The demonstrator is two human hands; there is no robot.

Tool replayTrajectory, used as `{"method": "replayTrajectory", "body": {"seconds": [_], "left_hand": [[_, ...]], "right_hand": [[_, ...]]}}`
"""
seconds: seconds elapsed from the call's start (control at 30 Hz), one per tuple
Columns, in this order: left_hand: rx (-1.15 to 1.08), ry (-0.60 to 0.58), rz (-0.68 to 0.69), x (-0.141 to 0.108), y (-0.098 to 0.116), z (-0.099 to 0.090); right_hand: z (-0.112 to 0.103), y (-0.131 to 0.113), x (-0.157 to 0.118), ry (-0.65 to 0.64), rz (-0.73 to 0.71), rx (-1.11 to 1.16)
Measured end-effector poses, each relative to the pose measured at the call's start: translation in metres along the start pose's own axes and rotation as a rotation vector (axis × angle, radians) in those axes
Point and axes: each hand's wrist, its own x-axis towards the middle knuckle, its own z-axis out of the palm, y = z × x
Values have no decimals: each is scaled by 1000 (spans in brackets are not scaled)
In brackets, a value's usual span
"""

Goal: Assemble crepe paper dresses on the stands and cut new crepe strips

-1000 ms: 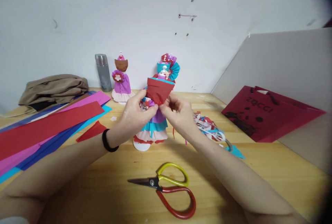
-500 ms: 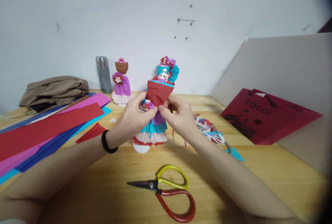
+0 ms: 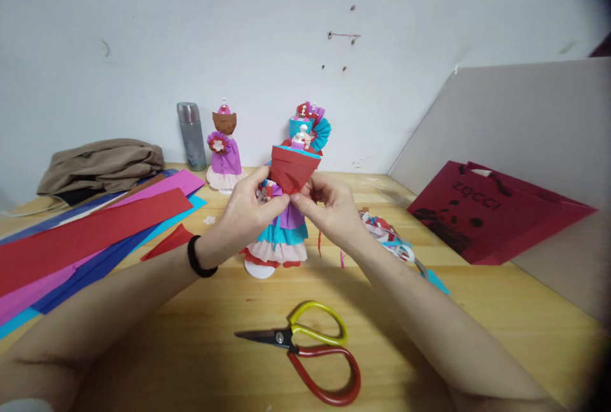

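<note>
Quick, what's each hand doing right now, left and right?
Left hand: closed, pinching the red folded paper piece at its lower left.
Right hand: closed, pinching the same piece at its lower right.

Matt, creased red paper (image 3: 294, 170), glossy plastic-looking scissor handles (image 3: 356, 380), brushed metal flask cap (image 3: 188, 113), smooth wooden tabletop (image 3: 214, 316).

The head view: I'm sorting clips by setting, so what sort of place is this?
Likely a craft worktable: coloured strips at left, scissors in front, and left hand and right hand pinching a red piece by a ruffled figure.
</note>
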Motion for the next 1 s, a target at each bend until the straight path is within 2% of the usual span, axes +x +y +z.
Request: {"method": "replayTrajectory", "body": {"seconds": [0.13, 0.27, 0.43, 0.67, 1.0], "left_hand": [[34, -2, 14, 0, -1, 0], [3, -38, -33, -1, -2, 0], [-85, -57, -61, 0, -5, -2], [-93, -36, -73, 1, -5, -2], [-86, -40, -64, -1, -6, -1]], "right_hand": [[3, -3, -4, 64, -76, -157], [4, -3, -5, 89, -130, -236], [3, -2, -5, 82, -119, -219], [1, 1, -4, 35, -107, -135], [4, 1, -5, 57, -89, -192]]}}
